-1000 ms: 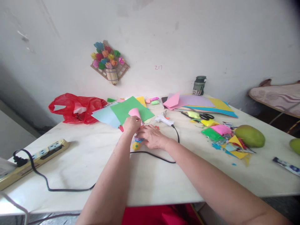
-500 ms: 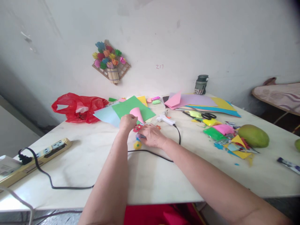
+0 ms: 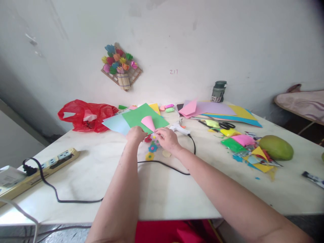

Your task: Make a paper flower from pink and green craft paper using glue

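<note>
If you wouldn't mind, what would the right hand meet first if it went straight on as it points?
Probably the pink paper cone: its tip lies by the fingers of the right hand, perhaps already touching, though depth is unclear.

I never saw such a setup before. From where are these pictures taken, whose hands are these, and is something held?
There is no machine: these are a person's bare hands, seen by a head-worn camera looking forward and down. On the white table lie small flower shapes, a green sheet, a white glue gun and scissors. The right hand is at the narrow tip of a pink cone; whether it grips it is unclear. The left hand is curled near the flower shapes; what it holds, if anything, is hidden.
</note>
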Motion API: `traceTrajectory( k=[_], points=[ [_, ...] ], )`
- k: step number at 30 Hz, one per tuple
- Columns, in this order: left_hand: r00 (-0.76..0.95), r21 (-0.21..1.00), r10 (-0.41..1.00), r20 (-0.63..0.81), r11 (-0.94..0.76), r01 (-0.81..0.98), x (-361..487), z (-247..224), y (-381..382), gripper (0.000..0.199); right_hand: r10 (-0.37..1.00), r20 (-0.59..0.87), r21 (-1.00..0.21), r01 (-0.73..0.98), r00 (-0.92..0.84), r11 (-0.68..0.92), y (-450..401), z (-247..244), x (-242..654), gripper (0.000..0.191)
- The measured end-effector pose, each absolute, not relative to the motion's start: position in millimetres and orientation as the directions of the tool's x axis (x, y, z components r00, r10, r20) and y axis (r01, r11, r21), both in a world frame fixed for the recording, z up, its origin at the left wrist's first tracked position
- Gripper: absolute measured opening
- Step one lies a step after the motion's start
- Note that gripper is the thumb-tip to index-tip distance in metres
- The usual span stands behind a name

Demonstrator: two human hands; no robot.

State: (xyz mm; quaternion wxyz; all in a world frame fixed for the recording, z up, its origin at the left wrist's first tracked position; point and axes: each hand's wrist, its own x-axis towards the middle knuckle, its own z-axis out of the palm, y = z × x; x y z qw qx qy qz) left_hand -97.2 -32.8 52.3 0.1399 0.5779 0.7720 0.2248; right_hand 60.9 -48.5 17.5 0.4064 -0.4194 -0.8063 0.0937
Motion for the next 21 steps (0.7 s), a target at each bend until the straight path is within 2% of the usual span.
traceTrajectory(
  k=[3,4,9,12,17,19,21],
  points=[
    [-0.325,0.324,0.946,-0.015,0.312,0.893,-93.8,50.7,-32.6,0.032,0.876,0.466,-0.739,0.491,-0.122,0.461,-42.4,25.5,73.1,0.02],
    [-0.33,0.309,0.944,-0.006,0.316,0.897,-92.8,49.5,-32.1,0.036,0.906,0.416,-0.796,0.451,-0.076,0.404,-40.0,27.3,78.0,0.02],
    [-0.338,0.387,0.941,0.007,0.309,0.869,-90.0,43.4,-29.9,0.036,0.982,0.17,-0.94,0.285,-0.083,0.187,-27.6,25.5,97.2,0.015],
    [-0.333,0.437,0.943,-0.005,0.302,0.848,-89.0,43.0,-30.0,0.033,0.987,0.102,-0.947,0.29,-0.123,0.134,-22.9,20.1,101.0,0.012],
    [-0.283,0.55,0.959,-0.029,0.252,0.796,-92.2,40.2,-27.6,0.024,0.99,0.04,-0.905,0.416,-0.132,0.092,-22.7,17.2,102.1,0.014],
    [-0.274,0.62,0.961,-0.048,0.243,0.746,-95.9,35.9,-24.5,0.021,0.989,0.011,-0.87,0.486,-0.149,0.083,-24.3,19.1,103.2,0.015],
    [-0.282,0.665,0.958,-0.041,0.237,0.708,-100.1,31.1,-21.4,0.021,0.989,-0.009,-0.786,0.612,-0.148,0.085,-26.8,22.8,104.8,0.015]
  ],
)
